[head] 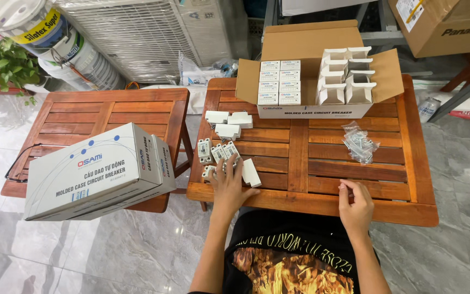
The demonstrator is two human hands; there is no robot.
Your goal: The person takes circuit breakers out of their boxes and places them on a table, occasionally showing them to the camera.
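Looking down from the head camera, a slatted wooden table [354, 179] stands on a grey marble-patterned tile floor [126, 256], with a second wooden table [82, 114] just to its left. Behind them sit a large ribbed white appliance unit [142, 32], a white bucket [44, 38] and a green potted plant [4, 65].

The left hand [228, 185] lies with its fingers spread apart, flat over a small cluster of white circuit breakers [217, 152] near the front left of the table; it touches them and grips none. A small closed white box [250, 172] lies just beside the thumb side of that hand. The right hand [356, 206] rests on the front edge of the table, fingers curled loosely together, holding nothing that can be seen.

Farther back, a few more small white boxes [228, 124] lie loose. An open carton [314, 76] stands at the back of the table, packed boxes filling its left half and empty open boxes its right. A heap of small clear plastic bags [359, 143] lies between the carton and the right hand. A closed white carton [99, 171] rests tilted on the left table, overhanging its edge.
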